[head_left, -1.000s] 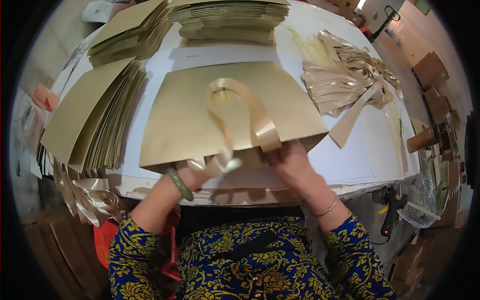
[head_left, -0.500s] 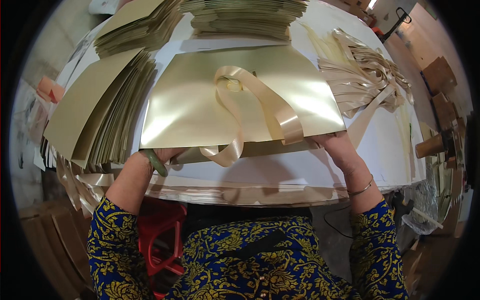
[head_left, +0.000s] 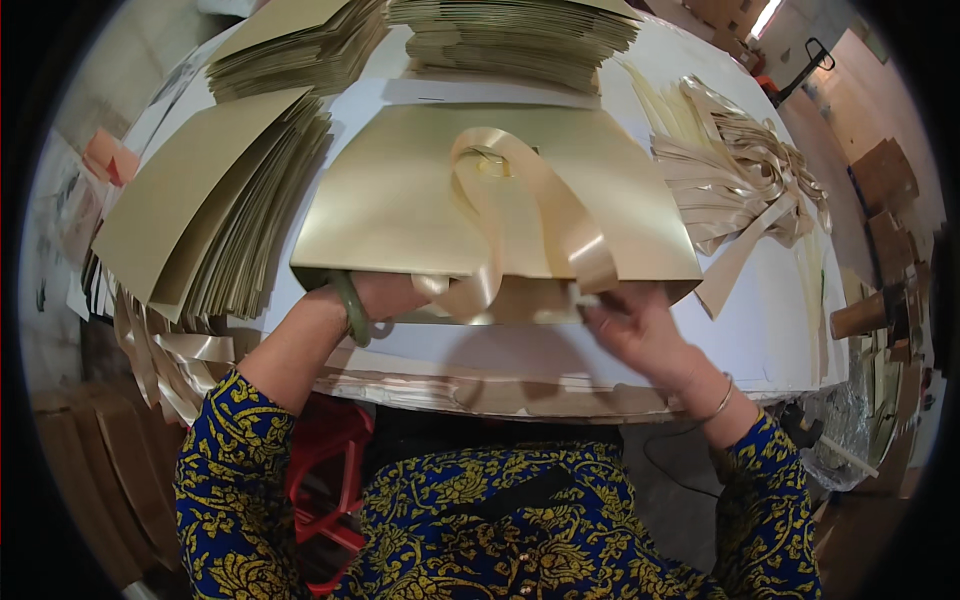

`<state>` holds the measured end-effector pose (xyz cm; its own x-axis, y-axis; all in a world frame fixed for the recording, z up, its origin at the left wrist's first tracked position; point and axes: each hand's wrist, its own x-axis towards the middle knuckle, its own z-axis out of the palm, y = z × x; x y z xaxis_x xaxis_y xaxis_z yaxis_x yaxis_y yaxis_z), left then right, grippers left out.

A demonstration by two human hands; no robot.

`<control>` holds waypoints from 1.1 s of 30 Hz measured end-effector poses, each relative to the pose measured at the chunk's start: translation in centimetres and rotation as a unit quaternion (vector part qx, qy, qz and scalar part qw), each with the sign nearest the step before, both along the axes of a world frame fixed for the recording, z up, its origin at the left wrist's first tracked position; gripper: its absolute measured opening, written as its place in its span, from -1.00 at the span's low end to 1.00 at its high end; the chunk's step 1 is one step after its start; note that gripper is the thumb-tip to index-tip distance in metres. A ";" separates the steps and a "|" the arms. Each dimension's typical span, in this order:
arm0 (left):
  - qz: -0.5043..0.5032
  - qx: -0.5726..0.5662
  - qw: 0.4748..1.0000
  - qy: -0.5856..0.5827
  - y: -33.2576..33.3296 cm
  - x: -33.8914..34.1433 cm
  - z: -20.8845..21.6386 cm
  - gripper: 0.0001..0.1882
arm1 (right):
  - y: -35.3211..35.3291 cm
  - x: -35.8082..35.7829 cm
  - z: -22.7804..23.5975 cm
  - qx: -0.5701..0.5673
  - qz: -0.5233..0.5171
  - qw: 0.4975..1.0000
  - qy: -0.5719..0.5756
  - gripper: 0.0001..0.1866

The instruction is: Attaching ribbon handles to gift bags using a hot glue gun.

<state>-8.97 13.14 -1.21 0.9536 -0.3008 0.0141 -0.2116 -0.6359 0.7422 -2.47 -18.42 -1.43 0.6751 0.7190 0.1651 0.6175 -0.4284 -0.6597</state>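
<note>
A gold paper bag (head_left: 400, 215) lies flat before me, its opening toward me. A shiny beige ribbon (head_left: 590, 262) loops over its upper panel, the ends hanging across the open edge. My left hand (head_left: 390, 293), with a green bangle (head_left: 352, 308) at the wrist, reaches in under that panel; its fingers are hidden. At the right part of the opening is my right hand (head_left: 638, 328), slightly blurred, its fingers drawn together beside the ribbon's end. A small pale bit shows at the fingertips, too unclear to name.
Stacks of flat gold bags stand at the left (head_left: 200, 200), far left (head_left: 290, 50) and back (head_left: 510, 45) of the white-topped table (head_left: 700, 355). A heap of beige ribbons (head_left: 750, 165) lies at the right. More ribbons (head_left: 170, 350) hang off the left edge. A red chair (head_left: 330, 490) stands below.
My left hand has gone further into the opening. My right hand has moved left along the edge, off the bag's corner. The opening gapes wider, and the view has shifted slightly.
</note>
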 end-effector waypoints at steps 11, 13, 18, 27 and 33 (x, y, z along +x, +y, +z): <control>0.016 0.136 0.985 0.108 -2.9 0.6 0.9 -0.45 | 4.8 -1.8 11.8 0.092 0.125 0.977 -0.145 -0.57; 0.042 0.119 0.978 0.166 -3.2 0.4 1.4 -0.46 | 6.9 1.2 11.2 0.001 0.157 0.984 -0.087 -0.60; 0.073 0.058 0.964 0.251 -3.6 0.6 1.1 -0.47 | 11.4 8.9 9.1 -0.210 0.161 0.963 -0.053 -0.61; -0.006 0.203 0.974 0.101 -4.3 1.6 0.8 -0.36 | 7.2 16.9 13.3 -0.004 0.014 0.996 0.089 -0.63; -0.013 0.157 0.985 0.066 -3.2 1.8 -0.8 -0.27 | -3.3 13.1 12.6 0.011 -0.097 0.993 0.067 -0.76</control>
<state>-7.12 9.96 -2.02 0.9325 -0.2952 -0.2080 -0.1457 -0.8346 0.5312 10.63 -21.73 11.14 0.8170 0.5711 0.0793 0.4318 -0.5149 -0.7406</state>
